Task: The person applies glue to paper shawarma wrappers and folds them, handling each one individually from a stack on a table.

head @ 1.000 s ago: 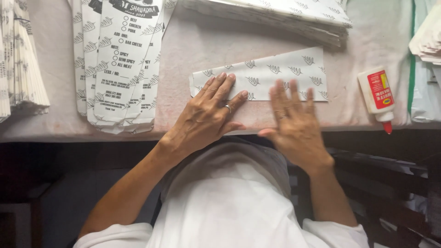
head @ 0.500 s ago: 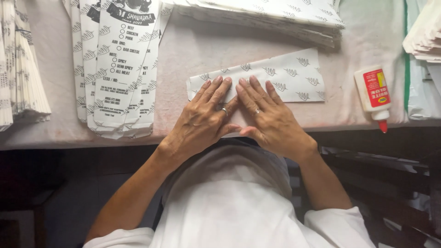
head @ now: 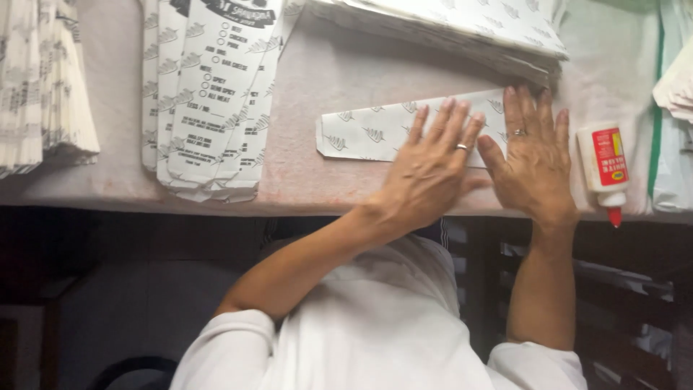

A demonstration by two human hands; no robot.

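Left hand point(head: 426, 170) and right hand point(head: 530, 162) lie side by side, palms down and fingers spread, pressing a folded printed paper sleeve point(head: 375, 133) flat on the pink table point(head: 303, 94) (neither hand grasps anything). Surroundings: printed flat sheets point(head: 209, 94) to the left, a fanned paper stack point(head: 43, 94) beyond, another pile point(head: 447, 25) behind, a glue bottle point(head: 605, 166) just right of the right hand.

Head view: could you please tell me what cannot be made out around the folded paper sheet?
- Right end of the folded paper sheet: covered by the left hand and right hand.
- Paper stack behind: cut off by the top edge.
- Glue bottle label: too small to make out.
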